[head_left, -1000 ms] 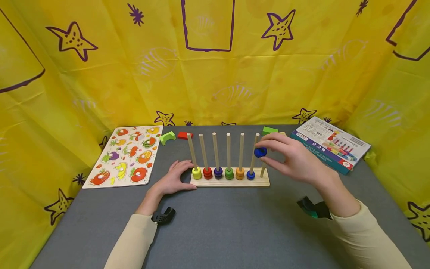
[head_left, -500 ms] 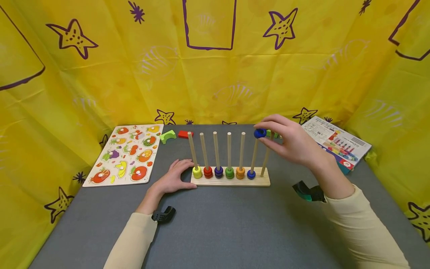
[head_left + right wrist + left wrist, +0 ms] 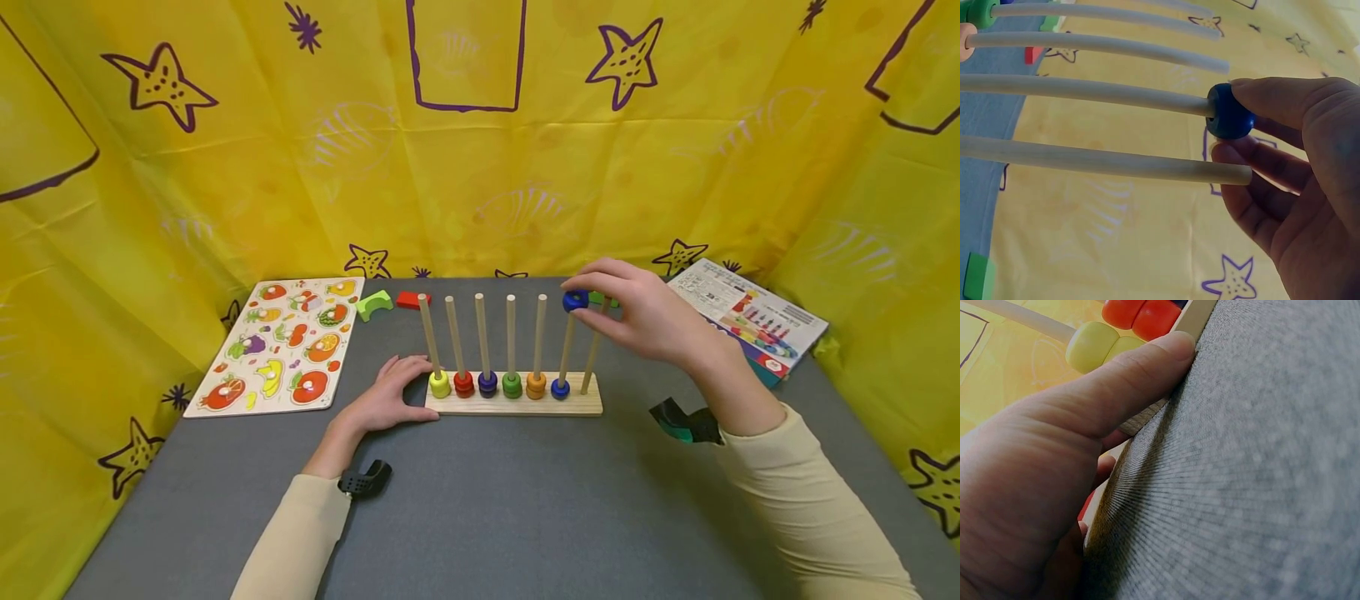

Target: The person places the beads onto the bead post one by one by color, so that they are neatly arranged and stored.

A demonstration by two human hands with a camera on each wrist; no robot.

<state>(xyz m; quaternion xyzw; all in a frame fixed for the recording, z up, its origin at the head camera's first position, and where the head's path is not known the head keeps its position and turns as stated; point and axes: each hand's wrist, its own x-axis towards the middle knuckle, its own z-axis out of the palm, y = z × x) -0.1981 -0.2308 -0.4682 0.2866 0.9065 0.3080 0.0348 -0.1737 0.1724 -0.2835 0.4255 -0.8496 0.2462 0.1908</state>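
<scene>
A wooden peg stand (image 3: 517,406) with a row of upright rods rests on the grey table. My left hand (image 3: 386,396) grips its left end, thumb along the front edge and fingers behind. With thumb and fingertips my right hand (image 3: 645,312) pinches a blue bead (image 3: 575,301) at the top of the second rod from the right. In the right wrist view that rod's tip meets the hole of the bead (image 3: 1230,112). Low on the rods sit yellow (image 3: 439,384), red (image 3: 463,384), purple (image 3: 487,383), green (image 3: 512,384), orange (image 3: 536,385) and blue beads (image 3: 560,388). The rightmost rod (image 3: 590,358) carries no bead.
A fruit puzzle board (image 3: 281,346) lies at the left. Behind the stand are a green arch block (image 3: 374,305), a red block (image 3: 413,299) and a partly hidden green block (image 3: 603,298). A toy box (image 3: 757,317) lies at the back right, before a yellow curtain (image 3: 480,167).
My right hand has raised the blue bead from beside the rod to its top, then shifted slightly left. The left hand and the stand have stayed in place.
</scene>
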